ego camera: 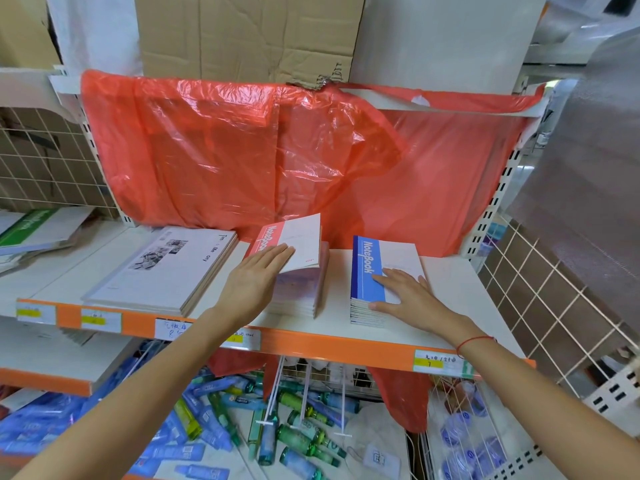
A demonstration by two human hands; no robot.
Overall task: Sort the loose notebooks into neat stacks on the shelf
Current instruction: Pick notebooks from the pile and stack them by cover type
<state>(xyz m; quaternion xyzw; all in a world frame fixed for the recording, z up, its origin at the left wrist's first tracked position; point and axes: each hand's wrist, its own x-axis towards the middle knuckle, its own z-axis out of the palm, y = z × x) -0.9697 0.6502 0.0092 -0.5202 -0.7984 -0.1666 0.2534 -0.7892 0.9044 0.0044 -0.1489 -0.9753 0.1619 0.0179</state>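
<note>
Midway through stacking, judged from layout. Noted three piles on the white shelf (460, 289): a stack of large grey-white notebooks (162, 268) at left, a middle stack (298, 292) with pinkish covers, and a blue stack (374, 289) at right, set apart from the middle one by bare shelf. Left hand (256, 275) laid flat, fingers straight and close together, on a red-spined notebook (294, 242) tilted up at its far edge, near edge resting on the middle stack; not yet seated square. Could not tell whether the thumb hooked under the cover. Right hand (405, 292) spread on top of the blue stack, fingers straight and slightly fanned, pressing, gripping nothing. Red cord noted on right wrist. Blue stack edges fairly even at the near side; middle stack edges slightly stepped. Further loose notebooks, one green-covered (31, 225), seen on the neighbouring shelf at far left, unsorted. Next move, as judged: lower the tilted notebook flat, slide until spine and corners match the pile beneath, then square the sides. Red plastic sheet (277, 150) hung behind the shelf; risk of snagging the raised cover judged small.
</note>
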